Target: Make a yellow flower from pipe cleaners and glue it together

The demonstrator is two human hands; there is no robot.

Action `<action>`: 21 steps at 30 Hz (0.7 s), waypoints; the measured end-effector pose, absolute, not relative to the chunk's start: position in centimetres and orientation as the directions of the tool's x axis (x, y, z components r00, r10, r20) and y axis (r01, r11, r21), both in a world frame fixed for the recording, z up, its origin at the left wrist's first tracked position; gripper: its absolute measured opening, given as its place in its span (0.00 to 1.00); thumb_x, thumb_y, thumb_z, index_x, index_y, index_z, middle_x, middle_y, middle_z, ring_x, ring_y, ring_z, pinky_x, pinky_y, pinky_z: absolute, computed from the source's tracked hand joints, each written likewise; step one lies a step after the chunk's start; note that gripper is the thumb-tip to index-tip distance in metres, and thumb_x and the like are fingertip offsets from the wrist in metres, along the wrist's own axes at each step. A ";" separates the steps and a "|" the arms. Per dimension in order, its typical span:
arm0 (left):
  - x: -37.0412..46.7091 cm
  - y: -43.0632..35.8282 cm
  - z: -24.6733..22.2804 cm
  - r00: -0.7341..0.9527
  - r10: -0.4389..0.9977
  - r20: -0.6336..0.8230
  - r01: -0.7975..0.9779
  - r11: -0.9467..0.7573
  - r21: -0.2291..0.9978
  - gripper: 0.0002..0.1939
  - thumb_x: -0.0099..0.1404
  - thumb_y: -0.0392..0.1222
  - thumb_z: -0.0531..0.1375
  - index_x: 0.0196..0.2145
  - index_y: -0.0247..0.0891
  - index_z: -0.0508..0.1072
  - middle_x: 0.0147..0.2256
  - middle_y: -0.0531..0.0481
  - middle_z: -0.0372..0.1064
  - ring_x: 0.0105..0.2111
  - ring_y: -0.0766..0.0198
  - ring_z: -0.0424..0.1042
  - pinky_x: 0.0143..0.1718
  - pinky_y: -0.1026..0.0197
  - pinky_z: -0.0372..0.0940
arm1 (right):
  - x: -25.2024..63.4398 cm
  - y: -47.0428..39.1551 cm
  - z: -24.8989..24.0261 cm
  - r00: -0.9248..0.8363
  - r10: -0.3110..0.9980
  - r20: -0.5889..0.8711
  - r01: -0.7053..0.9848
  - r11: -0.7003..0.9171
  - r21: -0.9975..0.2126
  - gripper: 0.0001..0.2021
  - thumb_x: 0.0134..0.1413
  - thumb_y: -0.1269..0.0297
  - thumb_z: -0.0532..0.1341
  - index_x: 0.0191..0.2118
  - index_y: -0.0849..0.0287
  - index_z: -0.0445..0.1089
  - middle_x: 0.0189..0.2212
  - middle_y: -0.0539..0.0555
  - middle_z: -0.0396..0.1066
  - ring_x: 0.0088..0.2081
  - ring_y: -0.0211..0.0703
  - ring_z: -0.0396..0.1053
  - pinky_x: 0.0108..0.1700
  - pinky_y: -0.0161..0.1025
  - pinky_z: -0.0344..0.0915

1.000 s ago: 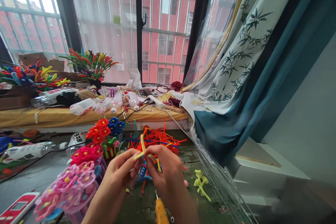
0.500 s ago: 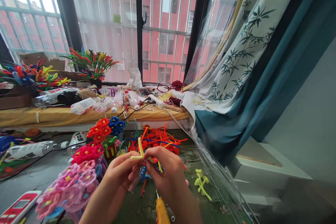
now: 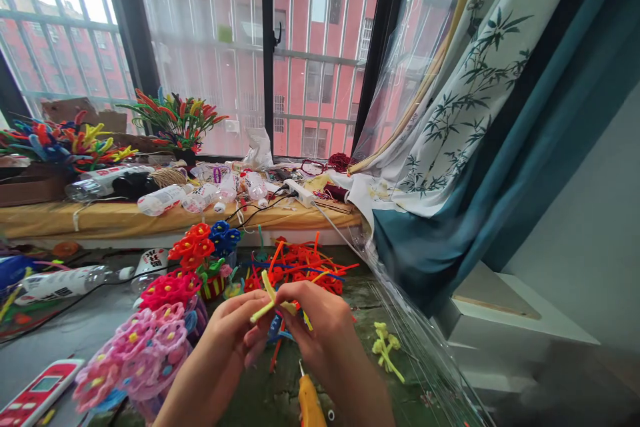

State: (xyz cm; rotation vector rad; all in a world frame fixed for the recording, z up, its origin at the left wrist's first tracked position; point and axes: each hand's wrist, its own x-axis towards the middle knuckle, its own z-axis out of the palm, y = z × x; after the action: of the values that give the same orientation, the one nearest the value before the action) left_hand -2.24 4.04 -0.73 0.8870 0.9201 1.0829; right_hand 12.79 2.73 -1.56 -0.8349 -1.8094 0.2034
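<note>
Between my fingertips are pale yellow pipe cleaners (image 3: 263, 311), crossed or twisted together, with one end pointing up and another toward the lower left. My left hand (image 3: 239, 328) pinches them from the left. From the right, my right hand (image 3: 316, 320) pinches the same piece with thumb and bent forefinger, hiding the joint. A yellow glue gun (image 3: 310, 401) lies under my right wrist, its metal tip pointing away. To the right of my hands, a pale yellow pipe-cleaner sprig (image 3: 386, 350) rests on the dark table.
Red pipe cleaners (image 3: 305, 263) lie heaped beyond my hands. Fuzzy pink flowers (image 3: 143, 353) and red flowers (image 3: 193, 247) stand on the left. A red-and-white device (image 3: 37, 392) lies near left. Clear thin rods (image 3: 425, 340) run along the right. Bottles (image 3: 163, 200) clutter the windowsill.
The yellow piece has turned slightly between my fingers, its left end now tipping further down. Both hands stay together in nearly the same place. The view has shifted slightly.
</note>
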 end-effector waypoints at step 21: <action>-3.3 3.4 0.0 0.270 0.730 0.628 0.554 -0.651 0.519 0.09 0.66 0.40 0.59 0.26 0.39 0.71 0.20 0.57 0.61 0.17 0.70 0.58 0.20 0.68 0.52 | 12.6 2.9 -0.5 -0.037 0.931 0.364 -0.048 0.362 -0.931 0.08 0.45 0.70 0.66 0.28 0.57 0.65 0.24 0.45 0.69 0.27 0.37 0.67 0.32 0.32 0.63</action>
State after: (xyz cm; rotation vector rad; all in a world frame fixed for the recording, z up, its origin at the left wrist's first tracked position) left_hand -3.28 3.41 -0.02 2.3401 1.2016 1.3234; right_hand 12.65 2.93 -0.45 -0.8810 -1.3653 0.9812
